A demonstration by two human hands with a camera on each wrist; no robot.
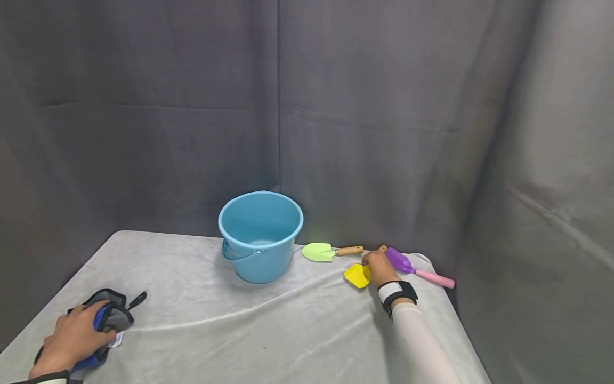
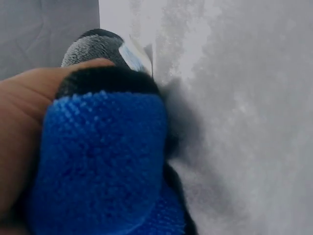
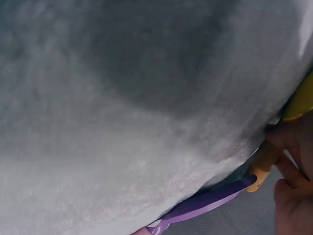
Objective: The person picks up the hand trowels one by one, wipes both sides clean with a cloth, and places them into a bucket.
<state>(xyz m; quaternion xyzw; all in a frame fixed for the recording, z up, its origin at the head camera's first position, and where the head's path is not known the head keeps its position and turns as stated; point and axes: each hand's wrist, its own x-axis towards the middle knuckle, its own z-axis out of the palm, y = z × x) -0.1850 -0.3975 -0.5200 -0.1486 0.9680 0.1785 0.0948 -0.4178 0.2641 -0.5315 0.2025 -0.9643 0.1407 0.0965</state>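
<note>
At the table's left front, my left hand (image 1: 77, 336) grips a bunched blue and grey plush cloth (image 1: 117, 318) with black edging and a loop. Its blue side (image 2: 105, 156) bulges out beside the thumb in the left wrist view. On the right, my right hand (image 1: 382, 269) pinches a small yellow trowel (image 1: 356, 276) by its wooden handle (image 3: 262, 164), close to the blade. Part of that handle is hidden behind the fingers. Just beyond this hand lies a purple scoop (image 1: 398, 260) with a pink handle.
A light blue bucket (image 1: 264, 266) stands upright at the back middle, its handle hanging down in front. Between it and my right hand lies a light green trowel (image 1: 317, 252) with a wooden handle. A pale cloth (image 1: 230, 336) covers the table; grey curtains (image 1: 192, 133) hang behind.
</note>
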